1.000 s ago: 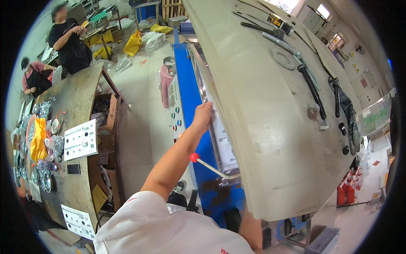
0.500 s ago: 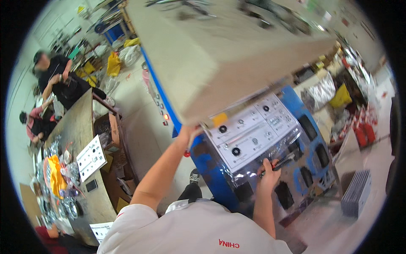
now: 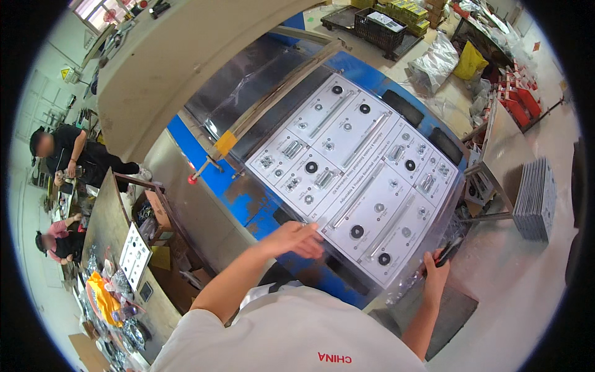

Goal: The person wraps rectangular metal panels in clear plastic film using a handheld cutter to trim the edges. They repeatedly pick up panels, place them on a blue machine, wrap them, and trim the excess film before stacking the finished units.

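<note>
Near-left edge of printed sheet [image 3: 356,180]: left hand [image 3: 290,240] held, grip apart; near-right edge: black cutter [image 3: 449,252] clamped in right hand [image 3: 436,271].

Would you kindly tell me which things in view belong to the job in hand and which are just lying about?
Seemingly in the job:
- printed sheets
- plastic film
- black tool, in the right hand

Apparently lying about:
- phone
- black crate
- silvery bag

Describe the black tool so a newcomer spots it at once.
Start at the blue machine with white printed sheets on top. Just past their lower right edge in the picture is the right hand. The slim black tool gripped in it stands out dark against the pale sheets and clear film.
</note>
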### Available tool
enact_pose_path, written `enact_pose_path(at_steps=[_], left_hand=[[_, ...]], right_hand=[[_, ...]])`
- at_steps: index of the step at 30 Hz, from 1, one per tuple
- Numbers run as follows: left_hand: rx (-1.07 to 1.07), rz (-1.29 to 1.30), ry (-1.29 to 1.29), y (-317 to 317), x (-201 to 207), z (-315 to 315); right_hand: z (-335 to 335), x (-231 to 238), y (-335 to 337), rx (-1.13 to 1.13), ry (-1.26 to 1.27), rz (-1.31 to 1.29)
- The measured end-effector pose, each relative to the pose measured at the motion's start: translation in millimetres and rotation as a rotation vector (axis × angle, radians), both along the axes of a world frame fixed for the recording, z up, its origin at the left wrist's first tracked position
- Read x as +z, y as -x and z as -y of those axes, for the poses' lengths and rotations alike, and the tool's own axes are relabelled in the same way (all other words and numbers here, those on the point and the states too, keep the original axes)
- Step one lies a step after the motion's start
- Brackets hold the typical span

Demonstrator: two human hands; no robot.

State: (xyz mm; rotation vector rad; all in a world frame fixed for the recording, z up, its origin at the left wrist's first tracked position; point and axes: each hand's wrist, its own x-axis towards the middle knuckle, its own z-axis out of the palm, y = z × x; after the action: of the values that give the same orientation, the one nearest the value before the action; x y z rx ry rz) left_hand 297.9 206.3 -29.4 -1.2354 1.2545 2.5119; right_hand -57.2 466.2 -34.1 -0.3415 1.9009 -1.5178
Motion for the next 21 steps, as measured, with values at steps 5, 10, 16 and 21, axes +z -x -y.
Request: enact_pose_path(at_steps=[5, 10, 16, 21], left_hand=[[0.253, 0.416, 0.299, -69, 13, 67], [0.882, 0.086, 0.264, -67, -50, 77], [1.075, 0.109, 0.291, -58, -86, 82], [1.005, 0.188, 0.276, -67, -81, 84]], right_hand=[[31, 7, 26, -0.128, -0.393, -0.356], [262, -17, 31, 0.195, 0.060, -0.911], [481, -55, 79, 0.577, -0.454, -1.099], [487, -56, 106, 0.728, -0.466, -0.798]])
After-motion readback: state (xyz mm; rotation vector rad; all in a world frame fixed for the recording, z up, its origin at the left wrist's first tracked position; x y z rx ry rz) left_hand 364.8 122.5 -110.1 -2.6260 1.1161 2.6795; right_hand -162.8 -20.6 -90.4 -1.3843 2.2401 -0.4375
